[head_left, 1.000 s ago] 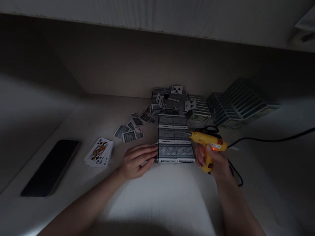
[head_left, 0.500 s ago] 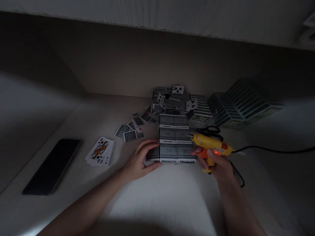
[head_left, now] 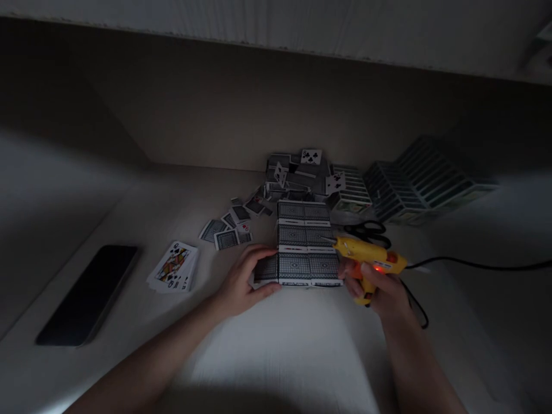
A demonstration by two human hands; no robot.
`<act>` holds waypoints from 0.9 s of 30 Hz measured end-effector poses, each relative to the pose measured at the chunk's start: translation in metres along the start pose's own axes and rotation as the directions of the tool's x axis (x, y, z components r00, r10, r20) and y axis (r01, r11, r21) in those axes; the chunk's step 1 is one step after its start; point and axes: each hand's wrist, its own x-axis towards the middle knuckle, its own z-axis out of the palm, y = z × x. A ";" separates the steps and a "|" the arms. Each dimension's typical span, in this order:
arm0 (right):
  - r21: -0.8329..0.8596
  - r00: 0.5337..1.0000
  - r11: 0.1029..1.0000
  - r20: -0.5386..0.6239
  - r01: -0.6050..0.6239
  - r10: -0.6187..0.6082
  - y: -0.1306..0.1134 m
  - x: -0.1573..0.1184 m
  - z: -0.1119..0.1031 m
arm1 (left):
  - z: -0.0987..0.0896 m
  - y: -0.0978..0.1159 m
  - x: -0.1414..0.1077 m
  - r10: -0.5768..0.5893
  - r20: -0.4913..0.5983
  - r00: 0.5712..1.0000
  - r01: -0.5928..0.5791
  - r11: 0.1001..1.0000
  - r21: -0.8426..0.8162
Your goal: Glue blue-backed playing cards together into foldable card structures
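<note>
A block built of playing cards, backs up in rows, lies on the white surface. My left hand has its thumb and fingers around a card piece at the block's left side. In my right hand is a yellow glue gun with a small red light lit. The gun's nozzle points left, over the right part of the middle row.
A phone and a fanned card stack lie left. Loose cards and a card pile lie behind. Black scissors, the gun's cord and stepped card structures are at right.
Both hands keep nearly the same pose and hold the same things. The glue gun's nozzle has shifted very slightly to the left.
</note>
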 end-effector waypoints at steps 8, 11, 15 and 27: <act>-0.063 1.000 0.998 0.017 -0.014 0.015 -0.004 0.002 0.005 | 0.002 -0.003 0.000 -0.036 -0.018 0.999 0.034 0.996 -0.086; -0.178 0.999 0.983 0.005 -0.036 0.037 -0.006 0.000 0.004 | 0.003 -0.004 0.000 -0.048 -0.023 0.999 0.045 0.992 -0.117; -0.350 0.997 0.933 -0.031 -0.077 0.071 -0.013 -0.001 0.004 | 0.002 -0.004 0.002 -0.064 -0.033 0.997 0.059 0.990 -0.126; -0.442 0.987 0.893 0.090 -0.079 0.131 -0.050 0.027 0.053 | 0.013 -0.016 -0.007 -0.202 -0.055 0.978 0.181 0.949 -0.256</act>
